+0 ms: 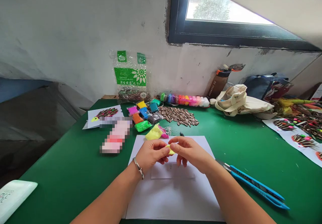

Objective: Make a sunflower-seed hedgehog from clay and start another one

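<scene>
A small piece of yellow modelling clay (pixel 171 150) is held between my hands above the white paper (pixel 148 197). My left hand (pixel 153 151), a metal bracelet at its wrist, pinches the clay between thumb and fingers. From the other side my right hand (pixel 187 150) presses thumb and forefinger on it, its other fingers curled downward. Below lies a smaller folded white sheet (pixel 173 173) with a paper clip (pixel 170 165). Just beyond the hands sit an opened yellow clay packet (pixel 154 132) and a pink one (pixel 164 131). A dark pen tip (pixel 181 134) shows behind my right hand.
On the green table (pixel 75 170) are several coloured clay packets (pixel 143 113), loose sunflower seeds (pixel 178 115) and a standing seed bag (pixel 132 79). Blue scissors (pixel 264 192) and a cutter lie right. A bottle (pixel 218 83), cloth bag (pixel 241 103) and seed-decorated pictures (pixel 284 125) stand farther off.
</scene>
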### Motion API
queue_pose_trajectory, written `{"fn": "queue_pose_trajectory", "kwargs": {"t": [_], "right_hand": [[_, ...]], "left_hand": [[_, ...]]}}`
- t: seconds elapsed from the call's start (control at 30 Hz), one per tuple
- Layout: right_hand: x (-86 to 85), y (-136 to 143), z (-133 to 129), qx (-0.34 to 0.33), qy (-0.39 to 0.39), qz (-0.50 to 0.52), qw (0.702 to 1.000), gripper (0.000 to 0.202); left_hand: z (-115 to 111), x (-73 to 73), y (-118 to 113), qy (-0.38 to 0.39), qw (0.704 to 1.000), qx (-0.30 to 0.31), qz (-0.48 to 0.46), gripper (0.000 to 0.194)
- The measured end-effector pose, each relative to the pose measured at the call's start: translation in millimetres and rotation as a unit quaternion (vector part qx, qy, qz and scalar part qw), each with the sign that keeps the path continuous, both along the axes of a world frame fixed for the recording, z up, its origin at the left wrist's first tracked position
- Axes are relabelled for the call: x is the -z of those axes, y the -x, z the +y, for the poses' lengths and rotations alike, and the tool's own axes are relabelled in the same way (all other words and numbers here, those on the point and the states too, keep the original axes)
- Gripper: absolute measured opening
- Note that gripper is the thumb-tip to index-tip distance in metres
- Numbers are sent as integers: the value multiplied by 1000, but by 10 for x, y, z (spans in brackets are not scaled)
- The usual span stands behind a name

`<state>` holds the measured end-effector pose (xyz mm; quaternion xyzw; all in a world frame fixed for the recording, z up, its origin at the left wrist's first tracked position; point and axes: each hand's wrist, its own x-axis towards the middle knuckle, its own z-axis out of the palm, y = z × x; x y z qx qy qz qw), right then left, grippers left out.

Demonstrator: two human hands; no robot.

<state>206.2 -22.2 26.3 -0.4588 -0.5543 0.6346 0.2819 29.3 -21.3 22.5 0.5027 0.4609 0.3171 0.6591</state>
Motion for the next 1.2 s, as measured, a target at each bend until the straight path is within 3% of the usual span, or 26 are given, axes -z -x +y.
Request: {"fn": "queue_pose_trajectory", "kwargs": {"t": [0.33,0.63,0.87,1.0,1.2], "right_hand": [[1,94,-42,61,-67,-45,995,24],[18,104,-33,31,-54,-42,997,27],[73,119,-44,79,-75,-63,992,28],[74,154,-54,97,-110,-71,987,29],[37,148,-50,68,-6,-9,998,38]], "left_hand": [[-17,20,-7,20,1000,9,0,38],[-13,24,-5,10,1000,14,9,37],[-43,0,-12,64,997,41,-6,39],[-34,24,-6,56,997,42,-16,38],[-6,34,13,33,999,-17,-24,37]]}}
